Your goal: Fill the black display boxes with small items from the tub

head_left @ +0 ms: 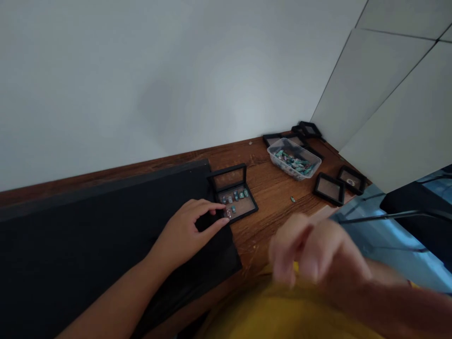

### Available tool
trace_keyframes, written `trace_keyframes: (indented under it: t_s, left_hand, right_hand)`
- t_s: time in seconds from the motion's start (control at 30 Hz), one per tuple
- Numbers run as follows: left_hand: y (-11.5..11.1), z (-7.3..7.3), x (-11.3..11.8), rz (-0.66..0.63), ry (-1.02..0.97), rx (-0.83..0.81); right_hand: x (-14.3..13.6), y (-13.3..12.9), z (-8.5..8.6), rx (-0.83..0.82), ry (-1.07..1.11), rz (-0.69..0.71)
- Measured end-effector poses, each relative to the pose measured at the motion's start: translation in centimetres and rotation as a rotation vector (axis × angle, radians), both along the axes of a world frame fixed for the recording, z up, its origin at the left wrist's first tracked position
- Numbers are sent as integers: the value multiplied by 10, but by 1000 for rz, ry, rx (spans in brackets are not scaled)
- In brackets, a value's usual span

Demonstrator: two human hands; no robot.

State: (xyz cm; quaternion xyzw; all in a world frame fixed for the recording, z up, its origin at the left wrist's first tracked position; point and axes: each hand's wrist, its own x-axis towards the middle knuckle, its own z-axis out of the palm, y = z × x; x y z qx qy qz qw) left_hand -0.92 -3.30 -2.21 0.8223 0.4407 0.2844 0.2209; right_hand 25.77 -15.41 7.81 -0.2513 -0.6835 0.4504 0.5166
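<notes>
An open black-framed display case [243, 207] lies at the right end of a dark mat, its lid [229, 178] raised at the back. Small glossy teal and pinkish pieces [236, 196] sit in rows inside; their exact kind is hard to make out. My left hand [192, 225] holds the case's front left corner between thumb and forefinger, close beside a pinkish piece. Nearer to me, my right hand [314, 249] is raised over my yellow clothing, away from the case. Its fingers are curled and blurred, and whatever is in them cannot be made out.
A clear plastic tub [294, 159] of similar pieces stands at the back right. Around it lie several black frames, one [329, 189] near the wooden table's [268, 207] right edge. One loose piece [293, 199] rests on the wood. A dark mat [88, 245] covers the left side.
</notes>
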Motion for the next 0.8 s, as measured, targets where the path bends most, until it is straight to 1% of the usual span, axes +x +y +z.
trace_keyframes:
  t_s: [0.07,0.1,0.17,0.2,0.23,0.27,0.33,0.37,0.43,0.5,0.6,0.7,0.8]
  left_hand:
    - [0,0,0,-10,-6,5]
    - [0,0,1,-14,-7,7]
    - [0,0,1,-12,-10,11]
    - [0,0,1,-11,-11,14]
    - [0,0,0,-9,-12,19]
    - [0,-1,0,-7,-12,23]
    - [1,-2,0,-3,-13,32]
    - [1,-3,-1,0,-14,37]
    - [3,-5,-1,6,-19,43]
    - [3,-6,-1,6,-24,46]
    - [2,-7,-2,-3,-26,40]
    - [1,-7,-1,-7,-21,31]
    - [1,-6,0,-9,-24,27]
  right_hand:
    - [25,24,0,211,7,-144]
    - [40,38,-2,247,-105,-256]
    - [75,70,-5,302,-428,-493]
    - [93,87,-5,294,-572,-598]
    - [109,105,-5,246,-722,-666]
    - [123,122,-5,198,-869,-680]
    - [139,156,-4,94,-1157,-583]
    - [142,171,-4,33,-1286,-518]
    - [137,194,-7,-82,-1487,-450]
    - [127,208,-13,-112,-1530,-447]
    - [117,215,-23,-120,-1528,-469]
    - [120,212,-27,-109,-1484,-524]
    - [128,210,-26,-97,-1389,-603]
